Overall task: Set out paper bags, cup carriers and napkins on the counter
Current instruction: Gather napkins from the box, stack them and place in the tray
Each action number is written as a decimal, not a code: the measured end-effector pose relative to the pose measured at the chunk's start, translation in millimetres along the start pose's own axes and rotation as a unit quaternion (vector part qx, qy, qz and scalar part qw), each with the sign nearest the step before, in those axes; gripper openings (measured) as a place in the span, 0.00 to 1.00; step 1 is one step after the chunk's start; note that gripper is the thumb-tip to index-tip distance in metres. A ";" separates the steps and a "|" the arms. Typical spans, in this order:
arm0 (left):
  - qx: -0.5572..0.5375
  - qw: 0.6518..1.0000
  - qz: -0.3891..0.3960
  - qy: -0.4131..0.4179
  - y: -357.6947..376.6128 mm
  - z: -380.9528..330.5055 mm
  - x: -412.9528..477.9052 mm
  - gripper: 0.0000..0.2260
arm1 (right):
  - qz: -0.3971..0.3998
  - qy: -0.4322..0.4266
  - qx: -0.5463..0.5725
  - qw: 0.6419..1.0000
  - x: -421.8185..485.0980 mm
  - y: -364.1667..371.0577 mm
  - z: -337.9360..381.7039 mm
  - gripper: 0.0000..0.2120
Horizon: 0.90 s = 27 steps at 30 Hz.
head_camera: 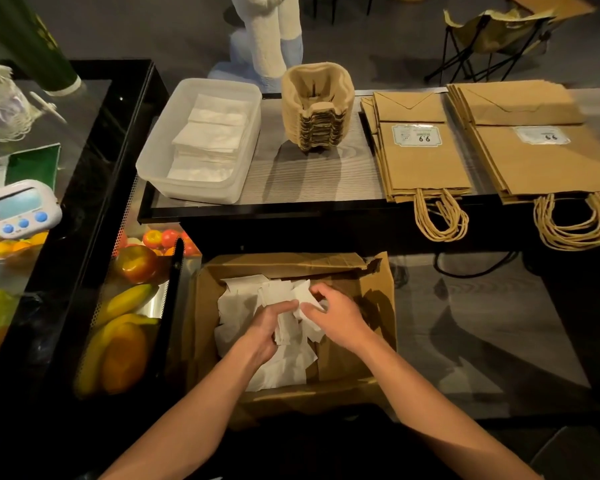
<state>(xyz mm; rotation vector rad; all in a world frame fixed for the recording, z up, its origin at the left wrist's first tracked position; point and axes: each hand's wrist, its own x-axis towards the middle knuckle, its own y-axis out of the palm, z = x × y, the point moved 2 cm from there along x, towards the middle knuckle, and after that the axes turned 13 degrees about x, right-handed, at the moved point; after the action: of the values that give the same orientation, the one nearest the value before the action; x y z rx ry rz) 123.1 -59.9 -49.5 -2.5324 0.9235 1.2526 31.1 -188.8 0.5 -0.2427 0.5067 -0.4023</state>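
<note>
An open cardboard box below the counter holds loose white napkins. My left hand grips a small stack of napkins inside the box. My right hand pinches a napkin at the top of that stack. Up on the counter stands a clear plastic tub with folded napkins in it. Beside it rises a stack of brown pulp cup carriers. Two piles of flat brown paper bags lie to the right, handles hanging over the front edge.
A glass display case with bananas, apples and other fruit stands at the left. A white digital timer sits on top of it. A folding chair and a white figure stand beyond the counter.
</note>
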 end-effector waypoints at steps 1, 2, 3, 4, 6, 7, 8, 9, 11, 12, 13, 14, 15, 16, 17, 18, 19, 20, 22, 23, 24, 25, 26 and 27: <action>0.002 1.000 0.003 0.001 0.0 -1.1 -1.6 0.22 | 0.016 0.013 -0.002 1.000 -0.1 0.5 1.7 0.25; -0.004 1.000 0.006 0.001 -0.9 -1.7 -2.6 0.20 | 0.024 0.020 -0.008 0.999 -0.5 0.5 3.5 0.27; -0.012 1.000 0.011 0.001 -2.1 -3.0 -4.1 0.18 | 0.028 0.027 -0.016 0.999 -0.2 0.9 3.5 0.27; -0.020 1.000 0.016 0.001 -3.4 -3.9 -5.2 0.18 | 0.028 0.034 -0.024 0.999 -0.2 1.1 3.1 0.27; -0.032 0.999 0.017 0.009 -6.1 -5.4 -6.9 0.21 | 0.024 0.041 -0.023 0.999 0.2 1.8 1.7 0.25; -0.047 0.999 0.016 0.013 -6.8 -6.1 -7.8 0.22 | 0.017 0.041 -0.001 0.999 0.9 2.1 1.0 0.23; -0.065 0.998 0.016 0.013 -6.5 -7.2 -9.7 0.23 | 0.008 0.039 0.039 0.998 1.6 2.3 1.7 0.19; -0.087 0.996 0.018 0.009 -6.1 -8.0 -10.9 0.23 | -0.005 0.040 0.095 0.995 2.1 2.4 3.7 0.15; -0.123 0.992 0.035 0.007 -5.7 -8.9 -12.3 0.23 | -0.014 0.059 0.238 0.969 3.1 5.0 9.3 0.11; -0.136 0.989 0.053 0.014 -5.1 -9.4 -13.3 0.25 | -0.008 0.070 0.294 0.953 3.0 7.5 12.7 0.11; -0.149 0.986 0.074 0.023 -4.4 -10.0 -14.3 0.27 | 0.000 0.070 0.308 0.949 3.4 11.1 15.2 0.12; -0.160 0.983 0.089 0.026 -3.7 -10.0 -15.0 0.27 | 0.005 0.063 0.275 0.959 3.7 15.4 17.5 0.13; -0.168 0.980 0.102 0.026 -2.5 -11.0 -16.2 0.26 | 0.004 0.053 0.221 0.974 4.1 20.6 18.5 0.14; -0.166 0.980 0.105 0.027 -1.3 -12.1 -18.0 0.24 | -0.004 0.043 0.162 0.986 4.4 26.0 18.3 0.15; -0.157 0.981 0.110 0.029 0.0 -13.8 -19.3 0.21 | -0.017 0.031 0.115 0.993 4.1 30.2 18.6 0.16; -0.143 0.983 0.113 0.035 1.1 -15.4 -19.8 0.18 | -0.027 0.017 0.076 0.997 2.6 33.1 20.7 0.18; -0.134 0.984 0.112 0.040 1.2 -16.3 -19.4 0.16 | -0.032 -0.001 0.032 0.999 1.3 35.1 22.7 0.19; -0.133 0.984 0.109 0.040 0.2 -16.9 -19.0 0.16 | -0.032 -0.019 -0.019 0.999 0.3 36.0 25.3 0.20; -0.144 0.985 0.088 0.035 -2.7 -19.6 -20.4 0.15 | -0.038 -0.056 -0.107 0.992 -0.5 34.7 29.9 0.20; -0.152 0.985 0.077 0.034 -4.2 -22.0 -21.7 0.16 | -0.053 -0.070 -0.129 0.988 -1.2 32.6 33.1 0.18; -0.161 0.984 0.067 0.035 -5.3 -24.9 -23.7 0.17 | -0.072 -0.076 -0.130 0.986 -1.7 30.2 36.5 0.17; -0.174 0.982 0.061 0.037 -5.0 -29.3 -26.5 0.17 | -0.092 -0.071 -0.114 0.987 -1.4 27.8 38.7 0.16; -0.184 0.980 0.057 0.042 -4.2 -33.9 -29.5 0.16 | -0.107 -0.057 -0.082 0.989 -1.1 26.2 40.3 0.16; -0.190 0.979 0.053 0.049 -2.7 -39.3 -32.0 0.14 | -0.115 -0.036 -0.038 0.992 -1.1 25.9 42.2 0.18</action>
<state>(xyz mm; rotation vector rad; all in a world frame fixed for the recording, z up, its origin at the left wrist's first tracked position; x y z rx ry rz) 136.0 -59.1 -0.4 -2.8921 0.9267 1.4713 60.0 -159.8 28.4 -0.3911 0.4244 -0.5978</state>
